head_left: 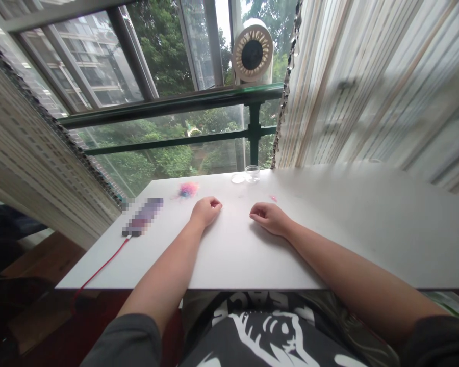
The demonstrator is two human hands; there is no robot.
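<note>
My left hand (pixel 207 210) rests on the white table (pixel 229 255), its fingers curled in and the thumb against them. To its right, with a gap between, lies my right hand (pixel 268 216), also closed, fingertips turned inward. Anything inside either hand is hidden or too small to make out. Beyond my left hand is a loose heap of tiny pink, orange and blue pieces (pixel 188 189). A clear round tub (pixel 252 175) stands at the far edge, a clear flat lid (pixel 237 178) beside it. A few small pink bits (pixel 273 198) lie just beyond my right hand.
A pixelated phone-like device (pixel 143 216) lies at the left, with a red cable (pixel 105 264) running off the front edge. Behind the table are a green railing (pixel 168 109), windows and a white round fan-like device (pixel 252 53). Striped curtains (pixel 352 86) hang on both sides.
</note>
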